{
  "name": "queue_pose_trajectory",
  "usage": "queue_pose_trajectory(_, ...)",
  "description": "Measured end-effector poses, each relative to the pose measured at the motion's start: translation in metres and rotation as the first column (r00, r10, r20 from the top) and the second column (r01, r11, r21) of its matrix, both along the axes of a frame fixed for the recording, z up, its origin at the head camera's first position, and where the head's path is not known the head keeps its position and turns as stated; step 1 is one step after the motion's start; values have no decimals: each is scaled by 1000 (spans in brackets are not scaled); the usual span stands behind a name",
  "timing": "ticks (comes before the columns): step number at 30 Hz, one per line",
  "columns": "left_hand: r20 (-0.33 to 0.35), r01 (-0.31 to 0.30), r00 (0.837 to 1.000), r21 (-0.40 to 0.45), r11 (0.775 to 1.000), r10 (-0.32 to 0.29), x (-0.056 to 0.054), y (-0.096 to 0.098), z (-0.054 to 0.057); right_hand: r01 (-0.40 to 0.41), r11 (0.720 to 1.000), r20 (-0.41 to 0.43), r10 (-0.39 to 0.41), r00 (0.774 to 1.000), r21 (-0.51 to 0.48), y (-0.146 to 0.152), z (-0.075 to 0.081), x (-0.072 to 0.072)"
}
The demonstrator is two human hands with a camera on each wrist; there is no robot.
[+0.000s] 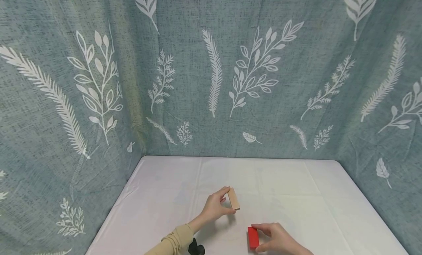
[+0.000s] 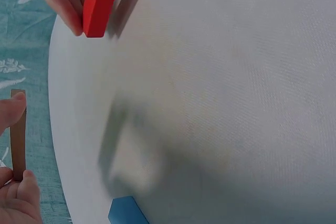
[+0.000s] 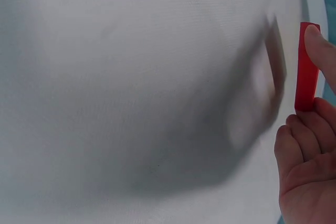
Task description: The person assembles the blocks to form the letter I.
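My left hand (image 1: 215, 206) pinches a plain wooden block (image 1: 233, 199) by its two ends, thumb at one end and fingers at the other. Its shadow falls on the white cloth below, so it hangs above the table. Closer to me and to the right, my right hand (image 1: 278, 239) grips a red block (image 1: 253, 238) end to end between thumb and fingers. In the right wrist view the red block (image 3: 307, 67) stands apart from its shadow. A blue block (image 2: 127, 211) pokes into the bottom of the left wrist view, partly cut off by the frame.
A white cloth covers the table (image 1: 280, 185), with faint fold lines. Blue-green curtains (image 1: 194, 75) with white leaf prints enclose the back and both sides. A black rounded object (image 1: 196, 247) shows beside the left sleeve (image 1: 176, 240) at the lower edge.
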State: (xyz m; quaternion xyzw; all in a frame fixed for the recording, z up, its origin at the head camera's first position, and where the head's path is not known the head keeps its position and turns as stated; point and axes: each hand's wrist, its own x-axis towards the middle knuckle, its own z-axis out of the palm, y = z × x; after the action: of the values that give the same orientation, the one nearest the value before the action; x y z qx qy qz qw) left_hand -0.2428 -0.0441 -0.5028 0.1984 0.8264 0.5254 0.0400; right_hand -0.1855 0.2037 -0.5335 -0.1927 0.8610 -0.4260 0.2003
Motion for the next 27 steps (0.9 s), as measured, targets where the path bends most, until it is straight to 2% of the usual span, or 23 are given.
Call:
queue_pose_trajectory(8, 6, 3, 1000, -6, 1000, -2, 0, -1, -1, 1, 1000, -11, -1, 1000, 23, -2, -4, 4)
queue_pose_trajectory(15, 6, -3, 1000, -14, 1000, 3, 1, -1, -2, 13, 1000, 26, -13, 1000, 1, -3, -7, 5)
queue_pose_trajectory(19, 7, 0, 1000, -14, 1000, 0, 1, -1, -3, 6, 1000, 9, -6, 1000, 14, -3, -10, 5)
queue_pose_trajectory(27, 1, -14, 1000, -22, 1000, 14, 2, -2, -2, -23, 997, -80, 29, 996, 77, -2, -12, 6)
